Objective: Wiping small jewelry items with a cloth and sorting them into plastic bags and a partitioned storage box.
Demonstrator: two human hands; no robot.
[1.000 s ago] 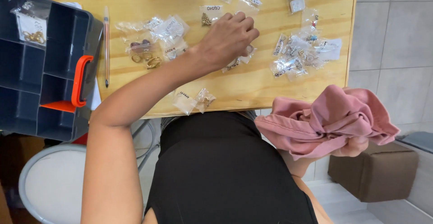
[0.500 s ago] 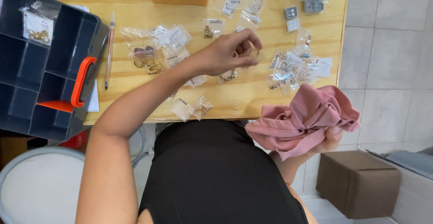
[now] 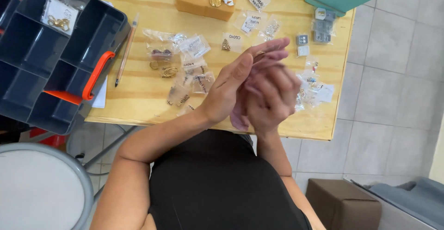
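From the head view, looking straight down, both hands are raised together over the near right part of the wooden worktop (image 3: pixel 138 98). The left hand (image 3: pixel 231 84) stands with its palm turned toward the right hand (image 3: pixel 273 102), and the two press against each other with a pink cloth (image 3: pixel 240 114) caught between them. Only a fold of that cloth shows, hanging out at about six o'clock from the left palm. At the tips of the left hand's fingers, toward one o'clock, a small gold-coloured piece (image 3: pixel 260 54) peeps out; it is too blurred to say what it is, or which way it runs. The left hand looks pinched on it, while the right hand is curled around the cloth with its fingers bent.

So the piece lies right at the hands, not on the worktop, and the left hand is the one that has it.

Around them, at nine to eleven o'clock from the hands, lies a scatter of small clear bags (image 3: pixel 185 68) with gold trinkets inside. Farther at ten o'clock sits a dark compartment organizer box (image 3: pixel 41 68) with an orange handle, a pencil (image 3: pixel 126 49) just beside it. At twelve o'clock stands a tan foam block (image 3: pixel 203 5) stuck with gold pieces.
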